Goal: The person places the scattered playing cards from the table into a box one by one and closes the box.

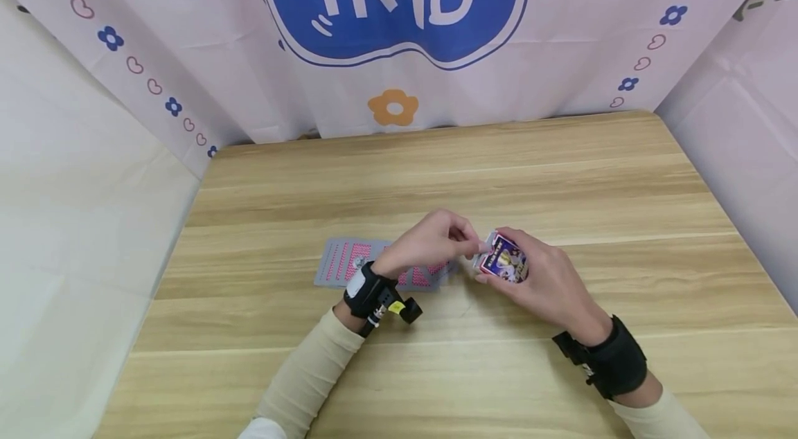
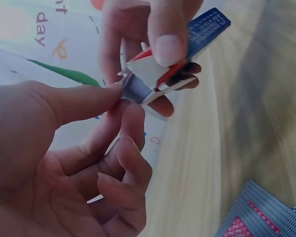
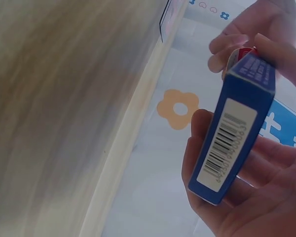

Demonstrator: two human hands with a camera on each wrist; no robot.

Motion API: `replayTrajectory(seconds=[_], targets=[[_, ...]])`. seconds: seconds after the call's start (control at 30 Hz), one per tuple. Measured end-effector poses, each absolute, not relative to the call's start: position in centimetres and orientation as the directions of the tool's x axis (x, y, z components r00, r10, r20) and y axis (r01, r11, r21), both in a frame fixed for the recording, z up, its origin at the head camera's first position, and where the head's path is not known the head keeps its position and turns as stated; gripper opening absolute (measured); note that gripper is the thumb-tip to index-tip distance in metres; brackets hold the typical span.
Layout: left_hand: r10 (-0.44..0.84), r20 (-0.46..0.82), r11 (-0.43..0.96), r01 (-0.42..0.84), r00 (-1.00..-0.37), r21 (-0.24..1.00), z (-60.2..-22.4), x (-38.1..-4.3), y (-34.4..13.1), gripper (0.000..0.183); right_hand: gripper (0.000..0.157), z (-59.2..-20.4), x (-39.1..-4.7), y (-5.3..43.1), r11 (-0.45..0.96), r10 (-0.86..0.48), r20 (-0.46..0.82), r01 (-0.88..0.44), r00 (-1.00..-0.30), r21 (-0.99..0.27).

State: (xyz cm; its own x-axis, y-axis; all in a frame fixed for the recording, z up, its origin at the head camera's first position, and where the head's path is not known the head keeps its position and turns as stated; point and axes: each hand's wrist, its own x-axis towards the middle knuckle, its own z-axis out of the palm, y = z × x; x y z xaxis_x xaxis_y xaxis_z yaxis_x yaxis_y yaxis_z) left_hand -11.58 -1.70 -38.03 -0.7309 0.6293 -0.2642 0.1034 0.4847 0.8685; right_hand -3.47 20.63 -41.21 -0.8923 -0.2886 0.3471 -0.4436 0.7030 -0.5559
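Note:
My right hand grips a small blue-and-red playing card box over the table, fingers on one side and thumb on the other. The box's open end faces my left hand. At that end, the left thumb and forefinger pinch a grey-white flap, while the other fingers curl loosely below. A barcode label shows on the far end of the box in the right wrist view. Under my left wrist lie spread playing cards, grey with pink patterns, partly hidden by the hand.
The wooden table reaches back to a white printed cloth with a blue emblem. White cloth walls stand along both sides. Black straps with small cameras sit on both wrists.

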Motion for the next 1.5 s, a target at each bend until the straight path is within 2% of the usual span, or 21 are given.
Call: replayTrajectory(seconds=[0.3,0.43,0.5,0.57,0.63,0.73,0.8,0.9,1.03,1.13,1.33,1.5], targets=[[0.613,-0.28,0.498,0.086,-0.739,0.863,-38.6,-11.6,-1.7,0.017,0.073,-41.4,-3.4,20.8,0.702,-0.292,0.341,-0.442,-0.893,-0.559],[0.546,-0.242,0.546,0.122,-0.802,0.829,-38.7,-12.4,-2.5,0.026,0.075,-41.3,-3.3,20.8,0.71,-0.277,0.327,-0.422,-0.903,-0.564],[0.485,-0.211,0.631,0.172,-0.849,0.757,-38.7,-12.9,-3.1,0.031,0.075,-41.2,-3.3,20.8,0.717,-0.272,0.319,-0.412,-0.908,-0.562],[0.429,-0.209,0.746,0.215,-0.879,0.63,-38.8,-13.3,-3.9,0.037,0.076,-41.1,-3.3,20.8,0.72,-0.271,0.31,-0.406,-0.911,-0.563],[0.396,-0.242,0.847,0.25,-0.886,0.469,-39.0,-13.5,-4.7,0.045,0.077,-41.0,-3.3,20.7,0.722,-0.272,0.301,-0.401,-0.914,-0.564],[0.365,-0.331,0.916,0.271,-0.87,0.297,-39.3,-13.8,-5.3,0.057,0.077,-40.9,-3.3,20.6,0.725,-0.272,0.289,-0.393,-0.918,-0.566],[0.346,-0.381,0.933,0.273,-0.857,0.234,-39.5,-13.8,-5.5,0.061,0.077,-40.9,-3.2,20.6,0.728,-0.27,0.28,-0.386,-0.921,-0.567],[0.338,-0.417,0.939,0.273,-0.844,0.21,-39.6,-13.8,-5.4,0.063,0.077,-40.9,-3.2,20.5,0.734,-0.267,0.265,-0.374,-0.927,-0.567],[0.372,-0.385,0.925,0.304,-0.844,0.227,-39.6,-13.9,-5.4,0.062,0.078,-41.0,-3.3,20.5,0.736,-0.268,0.252,-0.367,-0.93,-0.57],[0.421,-0.348,0.902,0.348,-0.837,0.254,-39.5,-14.0,-5.4,0.052,0.078,-41.0,-3.3,20.5,0.737,-0.267,0.255,-0.368,-0.929,-0.567],[0.512,-0.347,0.816,0.318,-0.786,0.484,-38.9,-14.3,-5.9,0.04,0.078,-41.1,-3.3,20.6,0.736,-0.268,0.264,-0.373,-0.927,-0.564],[0.595,-0.257,0.684,0.312,-0.761,0.659,-37.2,-14.0,-6.3,0.021,0.078,-41.3,-3.3,20.7,0.733,-0.273,0.276,-0.385,-0.922,-0.561]])
